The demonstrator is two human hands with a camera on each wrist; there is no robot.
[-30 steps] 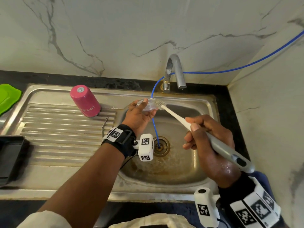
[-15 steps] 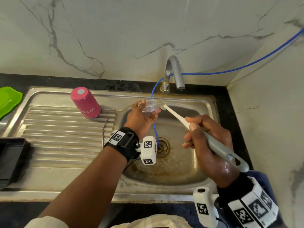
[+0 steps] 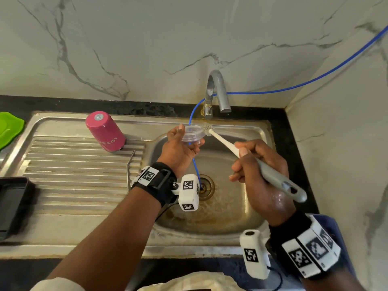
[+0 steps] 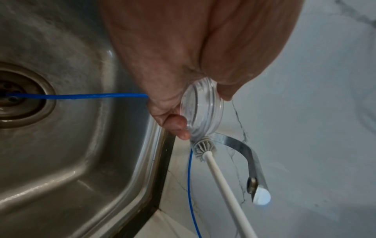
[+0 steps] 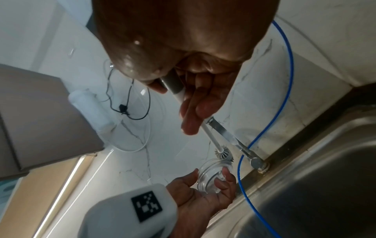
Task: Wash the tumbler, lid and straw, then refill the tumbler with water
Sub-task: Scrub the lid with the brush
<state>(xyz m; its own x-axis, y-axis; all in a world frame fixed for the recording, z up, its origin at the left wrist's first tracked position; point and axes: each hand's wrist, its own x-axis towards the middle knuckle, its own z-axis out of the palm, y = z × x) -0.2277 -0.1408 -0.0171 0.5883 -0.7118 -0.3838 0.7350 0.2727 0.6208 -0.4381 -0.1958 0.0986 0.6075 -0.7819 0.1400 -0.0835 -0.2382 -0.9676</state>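
My left hand [image 3: 182, 143] holds the clear round lid [image 3: 192, 133] by its rim above the back of the sink basin [image 3: 231, 215]; the lid [image 4: 200, 111] is pinched between thumb and fingers. My right hand [image 3: 258, 164] grips the grey handle of a white brush [image 3: 222, 141], and its bristle head [image 3: 207, 129] touches the lid's right edge [image 5: 213, 175]. The pink tumbler [image 3: 105, 131] stands upside down on the drainboard at the left. A thin metal straw [image 3: 130, 164] lies on the drainboard beside the basin.
The tap [image 3: 217, 93] rises behind the basin with no water running. A blue hose [image 3: 195, 162] runs from the wall down into the drain [image 3: 205, 186]. A green mat [image 3: 8, 128] and a black tray [image 3: 10, 202] sit at the far left.
The lid has turned a little in my left hand and the brush head has shifted along its right rim. Both hands stay over the basin.
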